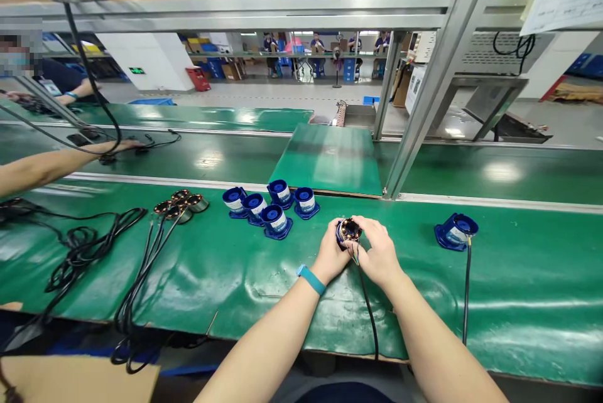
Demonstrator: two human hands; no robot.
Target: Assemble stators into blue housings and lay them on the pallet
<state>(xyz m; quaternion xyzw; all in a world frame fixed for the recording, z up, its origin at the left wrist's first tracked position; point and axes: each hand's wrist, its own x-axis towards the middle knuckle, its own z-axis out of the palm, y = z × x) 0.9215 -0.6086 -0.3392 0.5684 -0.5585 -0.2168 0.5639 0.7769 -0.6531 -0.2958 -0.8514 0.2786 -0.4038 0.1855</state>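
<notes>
In front of me, both hands are closed around one assembly on the green mat. My left hand (pixel 331 253) wraps the left side of a blue housing (pixel 339 241), mostly hidden by my fingers. My right hand (pixel 379 252) grips the right side of a copper-wound stator (pixel 349 229) that sits at the top of this housing. How deep the stator sits cannot be seen. Thin coloured wires come out at its near side and join a black cable (pixel 370 312), which runs down over the table edge.
Several labelled blue housings (pixel 276 221) stand left of my hands. Further left are more stators (pixel 181 203) with cables (pixel 141 271). A blue housing with a cable (pixel 456 231) stands right. A metal post (pixel 433 70) rises ahead. Another person's arm (pixel 61 164) reaches in from the left.
</notes>
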